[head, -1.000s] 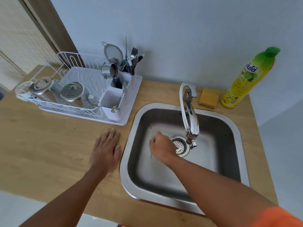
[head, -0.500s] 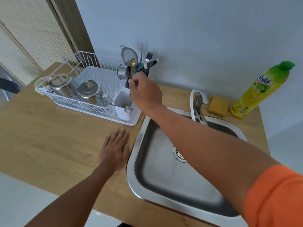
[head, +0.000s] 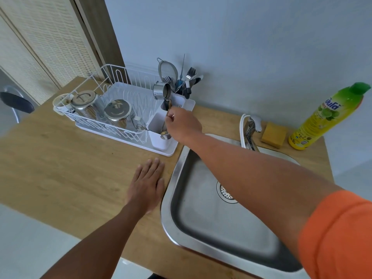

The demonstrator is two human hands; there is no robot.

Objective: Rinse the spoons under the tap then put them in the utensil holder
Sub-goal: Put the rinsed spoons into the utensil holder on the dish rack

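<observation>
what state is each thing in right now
right hand: pinching a spoon over the holder
left hand: flat on the counter
tap: no water visible
sink: holds no dishes
bottle: upright, capped
sponge: lying by the tap

The only writing is on the yellow bottle (head: 324, 117) with the green cap, at about two o'clock on the tabletop (head: 60, 168). Its blue label has white letters, not in English, too blurry to read.
</observation>
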